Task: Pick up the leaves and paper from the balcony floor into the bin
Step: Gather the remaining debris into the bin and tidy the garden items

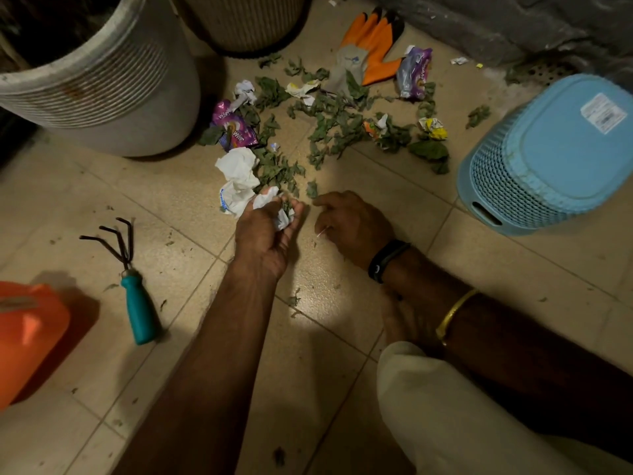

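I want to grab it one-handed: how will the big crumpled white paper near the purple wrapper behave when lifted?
Probably light: the white paper is a loose, airy wad. It likely squashes in a grip, since its folds look soft. Lumpy, it shouldn't roll, though leaves lying against it may drop off.

One view only: head cam, wide-angle, aimed fwd & down at the floor (325,337). It sat close: left hand (263,234) & right hand (352,224) were mid-frame, w/ forearms running up from the near edge. Leaves (329,125) lay just past the hands, approx ctr. Far edge reached the pots (102,84). Left edge cropped an orange can (27,337); right edge cropped the bin (496,173).
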A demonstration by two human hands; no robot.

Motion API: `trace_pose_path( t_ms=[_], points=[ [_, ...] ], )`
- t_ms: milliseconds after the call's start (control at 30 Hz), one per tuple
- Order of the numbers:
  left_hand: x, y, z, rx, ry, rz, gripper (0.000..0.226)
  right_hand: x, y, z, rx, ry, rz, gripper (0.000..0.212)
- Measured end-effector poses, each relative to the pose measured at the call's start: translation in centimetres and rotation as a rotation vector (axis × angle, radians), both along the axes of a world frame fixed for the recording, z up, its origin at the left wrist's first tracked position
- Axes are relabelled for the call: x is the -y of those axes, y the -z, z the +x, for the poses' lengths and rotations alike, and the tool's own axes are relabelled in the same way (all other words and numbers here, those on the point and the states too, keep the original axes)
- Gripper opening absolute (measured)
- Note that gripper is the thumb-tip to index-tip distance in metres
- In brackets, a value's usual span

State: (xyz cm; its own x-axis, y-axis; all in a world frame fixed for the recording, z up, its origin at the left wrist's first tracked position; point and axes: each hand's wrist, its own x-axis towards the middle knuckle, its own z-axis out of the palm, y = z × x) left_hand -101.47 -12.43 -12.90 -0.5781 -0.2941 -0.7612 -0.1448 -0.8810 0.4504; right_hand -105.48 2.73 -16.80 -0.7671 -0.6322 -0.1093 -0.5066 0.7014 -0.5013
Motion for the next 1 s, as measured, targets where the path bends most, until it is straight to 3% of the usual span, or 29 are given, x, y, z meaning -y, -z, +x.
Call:
trace_pose_path(
  t_ms=[133,267,367,467,533,667,733,833,933,1000],
  points=[
    [-0.3,0.1,0.1,0.0,0.044,-0.004,0.035,-0.3,1.5,0.9,-0.037,-0.085,0.026,0.021],
    [-1.2,0.2,0.1,0.003,0.076,0.057,0.028,-2.0,0.8,-0.7,0.071,0.245,-0.027,0.015],
    [-3.3,0.4,-0.3,0.037,0.189,0.018,0.024,-3.4,-1.2,-1.4,0.356,0.641,-0.448,0.013],
    [-5.5,0.9,-1.2,0.029,0.28,0.006,0.023,-3.6,-3.3,-1.1,0.517,0.715,-0.742,0.015],
    [-6.5,1.2,-2.1,0.034,0.353,0.051,0.022,-3.5,-4.0,-0.8,0.496,0.695,-0.764,0.014],
    [-8.5,1.1,-4.0,-0.028,0.54,0.052,0.023,-4.7,-3.8,-1.5,0.224,0.662,-0.53,0.011],
    [-9.3,0.8,-4.7,-0.049,0.585,0.034,0.024,-5.5,-3.8,-2.4,0.205,0.672,-0.463,0.013],
    [-10.0,0.5,-5.8,-0.08,0.595,0.085,0.047,-6.4,-4.2,-3.7,0.291,0.718,-0.538,0.016],
    [-10.9,0.5,-7.1,-0.172,0.6,0.079,0.035,-6.7,-5.3,-5.1,0.25,0.795,-0.693,0.023],
    [-11.5,0.6,-8.0,-0.22,0.587,0.083,0.029,-6.9,-6.1,-6.3,0.149,0.766,-0.659,0.026]
  ],
)
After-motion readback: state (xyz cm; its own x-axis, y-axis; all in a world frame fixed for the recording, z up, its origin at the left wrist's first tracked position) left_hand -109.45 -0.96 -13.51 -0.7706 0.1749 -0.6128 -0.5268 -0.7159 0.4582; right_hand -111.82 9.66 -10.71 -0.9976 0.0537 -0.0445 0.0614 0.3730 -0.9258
